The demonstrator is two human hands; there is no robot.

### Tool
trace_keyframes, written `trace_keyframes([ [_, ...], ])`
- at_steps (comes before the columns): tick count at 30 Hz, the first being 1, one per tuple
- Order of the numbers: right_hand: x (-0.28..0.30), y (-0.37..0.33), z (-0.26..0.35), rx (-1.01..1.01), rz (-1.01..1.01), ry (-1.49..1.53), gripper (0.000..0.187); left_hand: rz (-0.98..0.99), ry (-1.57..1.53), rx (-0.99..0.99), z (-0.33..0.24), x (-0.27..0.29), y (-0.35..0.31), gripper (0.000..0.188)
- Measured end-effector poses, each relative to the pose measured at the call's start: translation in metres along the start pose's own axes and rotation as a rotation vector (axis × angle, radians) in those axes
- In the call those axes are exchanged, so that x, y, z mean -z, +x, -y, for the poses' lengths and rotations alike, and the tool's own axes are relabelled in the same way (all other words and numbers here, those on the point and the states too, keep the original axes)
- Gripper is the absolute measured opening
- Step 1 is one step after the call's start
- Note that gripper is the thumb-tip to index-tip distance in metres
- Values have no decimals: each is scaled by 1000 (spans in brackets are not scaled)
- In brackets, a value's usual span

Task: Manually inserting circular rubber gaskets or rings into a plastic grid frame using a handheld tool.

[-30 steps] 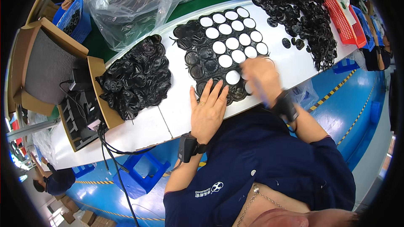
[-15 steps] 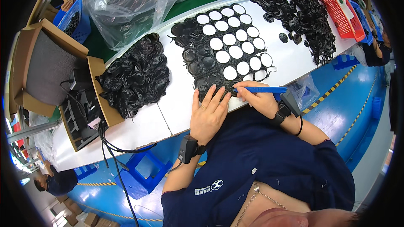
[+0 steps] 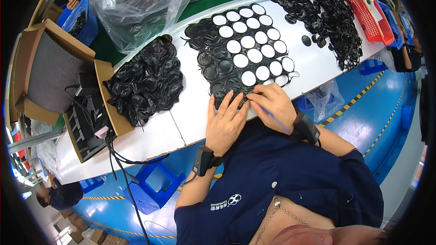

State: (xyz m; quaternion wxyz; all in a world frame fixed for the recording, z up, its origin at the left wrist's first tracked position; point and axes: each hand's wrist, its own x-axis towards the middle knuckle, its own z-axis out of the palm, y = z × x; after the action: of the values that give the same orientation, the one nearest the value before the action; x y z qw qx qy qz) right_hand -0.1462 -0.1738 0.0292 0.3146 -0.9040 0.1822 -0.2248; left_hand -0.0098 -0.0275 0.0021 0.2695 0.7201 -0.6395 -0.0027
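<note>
White tabletop [image 3: 313, 70] shines above a blue floor [image 3: 359, 122]. On it, just beyond the hands, lies the array of black discs [image 3: 220, 66], with white discs [image 3: 240, 60] covering its right part. The left hand [image 3: 225, 124] rests flat, fingers spread, gripping nothing; the right hand [image 3: 274, 106] is curled around a slim blue tool [image 3: 276, 120] — tip unclear. Light, even left-hand pressure should steady the pieces — fingertips clear of the tool. Left of the array sits a black heap [image 3: 145, 81].
</note>
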Motion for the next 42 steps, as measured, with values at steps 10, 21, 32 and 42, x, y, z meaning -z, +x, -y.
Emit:
trace_keyframes([
  [10, 86, 21, -99, -254, -509, -124, 19, -10, -22, -27, 0, 2, -1, 35],
  [21, -10, 9, 2, -443, 324, 620, 26, -132, -82, 18, 13, 13, -22, 34],
  [32, -11, 8, 4, -457, 299, 593, 23, -126, -9, 1, 13, 12, -22, 34],
  [42, -14, 7, 6, -368, 254, 490, 19, -129, -4, 2, 12, 11, -21, 34],
])
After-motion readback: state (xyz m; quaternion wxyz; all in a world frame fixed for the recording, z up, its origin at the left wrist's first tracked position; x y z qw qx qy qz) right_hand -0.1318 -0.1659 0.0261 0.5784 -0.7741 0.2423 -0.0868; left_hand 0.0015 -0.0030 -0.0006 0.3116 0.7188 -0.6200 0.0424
